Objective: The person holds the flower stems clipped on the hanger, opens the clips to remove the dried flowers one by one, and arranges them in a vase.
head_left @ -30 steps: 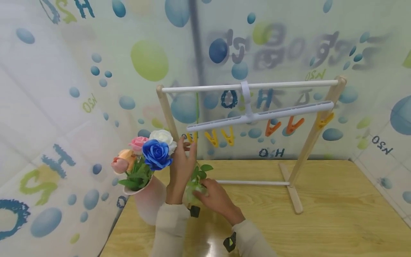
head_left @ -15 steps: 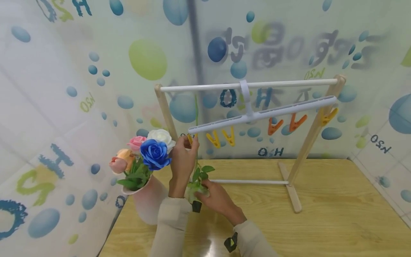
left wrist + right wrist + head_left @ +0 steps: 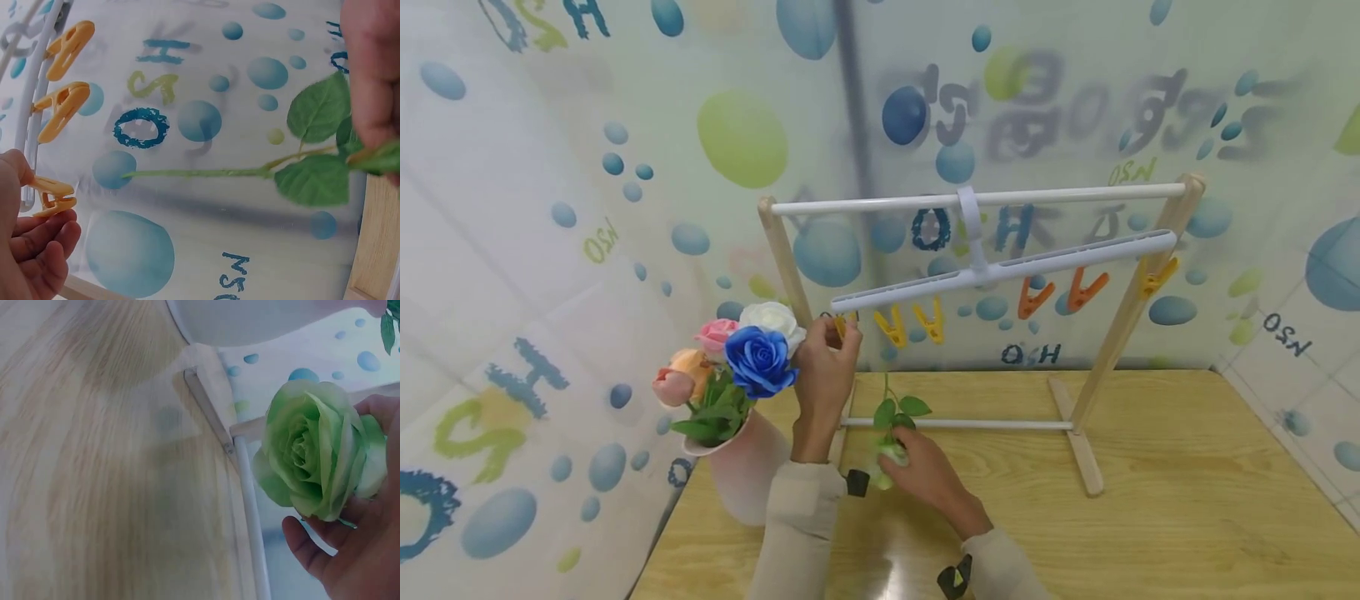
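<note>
Left hand (image 3: 823,367) pinches the end yellow peg (image 3: 53,195) on the white hanger (image 3: 1000,268), fingers curled round it. Right hand (image 3: 928,475) grips a green rose (image 3: 312,450) by the head, low and below the hanger, stem (image 3: 200,173) pointing up. Vase (image 3: 748,467) left of the hanger.

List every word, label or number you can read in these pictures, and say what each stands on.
"OSH": blue letters on the backdrop wall, below the clips.
"OSN": green and dark letters repeated on the wall, some upside down.
Large grey characters high on the wall: too blurred to read.
</note>
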A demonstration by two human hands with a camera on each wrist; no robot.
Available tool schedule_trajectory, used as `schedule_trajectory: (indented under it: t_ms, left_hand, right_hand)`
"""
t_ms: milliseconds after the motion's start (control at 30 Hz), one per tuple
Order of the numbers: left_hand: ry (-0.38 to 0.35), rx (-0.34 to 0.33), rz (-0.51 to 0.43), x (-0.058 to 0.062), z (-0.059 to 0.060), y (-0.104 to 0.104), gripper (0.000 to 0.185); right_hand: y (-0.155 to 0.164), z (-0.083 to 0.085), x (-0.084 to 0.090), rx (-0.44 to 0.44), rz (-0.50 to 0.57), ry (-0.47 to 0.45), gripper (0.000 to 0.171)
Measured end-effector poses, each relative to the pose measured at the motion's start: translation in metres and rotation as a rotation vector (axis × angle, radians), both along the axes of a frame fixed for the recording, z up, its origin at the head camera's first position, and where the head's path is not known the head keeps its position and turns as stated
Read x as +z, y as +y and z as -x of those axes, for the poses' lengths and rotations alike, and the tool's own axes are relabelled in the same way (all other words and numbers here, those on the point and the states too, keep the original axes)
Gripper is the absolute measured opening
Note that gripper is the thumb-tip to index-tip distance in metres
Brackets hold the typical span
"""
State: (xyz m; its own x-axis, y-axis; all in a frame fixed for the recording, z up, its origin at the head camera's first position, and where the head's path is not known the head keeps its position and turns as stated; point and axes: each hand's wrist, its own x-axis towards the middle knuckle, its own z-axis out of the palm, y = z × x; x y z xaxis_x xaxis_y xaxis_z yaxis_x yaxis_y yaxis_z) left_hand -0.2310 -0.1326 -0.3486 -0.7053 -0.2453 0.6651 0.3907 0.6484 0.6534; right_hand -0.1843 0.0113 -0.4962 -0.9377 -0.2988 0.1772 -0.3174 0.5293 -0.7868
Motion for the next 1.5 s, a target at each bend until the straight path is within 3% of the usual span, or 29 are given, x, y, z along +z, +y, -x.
schedule_trajectory:
  t_ms: [333, 567, 833, 1000, 1267, 1500]
  left_hand:
    - [-0.023, 0.015, -0.058, -0.003, 0.001, -0.001, 0.033]
    - [-0.036, 0.018, -0.104, -0.004, 0.0, 0.001, 0.04]
    - [-0.093, 0.024, -0.133, -0.005, -0.001, 0.002, 0.046]
    - [-0.092, 0.036, -0.134, -0.006, -0.002, 0.003, 0.044]
    - [-0.118, 0.114, -0.048, -0.013, -0.01, 0.005, 0.029]
    - [-0.171, 0.107, 0.069, -0.023, -0.022, 0.017, 0.026]
  right_hand:
    - [0.026, -0.006, -0.014, -0.115, 0.068, -0.043, 0.027]
    - [0.045, -0.01, -0.011, -0.234, 0.135, -0.044, 0.019]
    - [0.062, -0.012, -0.007, -0.307, 0.053, -0.007, 0.025]
    - [0.069, -0.014, -0.004, -0.325, 0.008, 0.008, 0.03]
    - [0.078, -0.02, 0.005, -0.332, -0.063, -0.007, 0.041]
    - [0.084, -0.025, 0.015, -0.346, -0.127, -0.005, 0.039]
